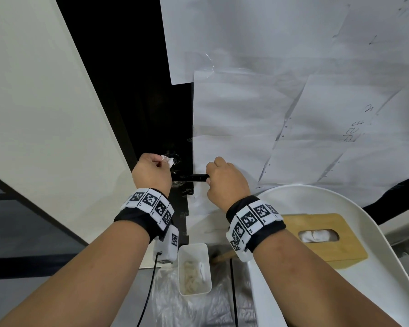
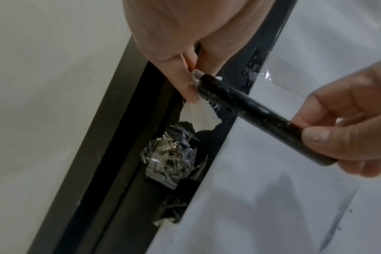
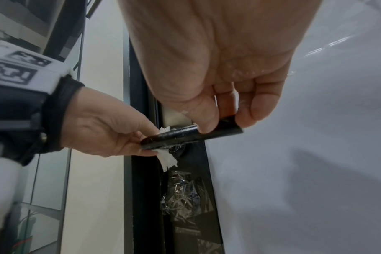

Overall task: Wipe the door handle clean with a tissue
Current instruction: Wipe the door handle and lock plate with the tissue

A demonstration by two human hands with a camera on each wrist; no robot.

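Observation:
A black lever door handle (image 1: 191,178) (image 2: 257,116) (image 3: 185,136) sticks out from the dark door edge, smeared with pale residue. My left hand (image 1: 151,172) (image 3: 111,135) pinches a small white tissue (image 1: 168,160) (image 2: 199,115) (image 3: 168,157) against the handle's inner end by the door. My right hand (image 1: 224,180) (image 2: 346,130) (image 3: 220,110) grips the handle's free outer end between thumb and fingers. The handle's base is hidden behind the left hand in the head view.
White paper sheets (image 1: 281,90) cover the door to the right. Crumpled clear tape (image 2: 172,158) sits on the lock plate below the handle. A white tray (image 1: 293,291) holds a wooden tissue box (image 1: 326,237); a small white bin (image 1: 194,267) with used tissues stands below.

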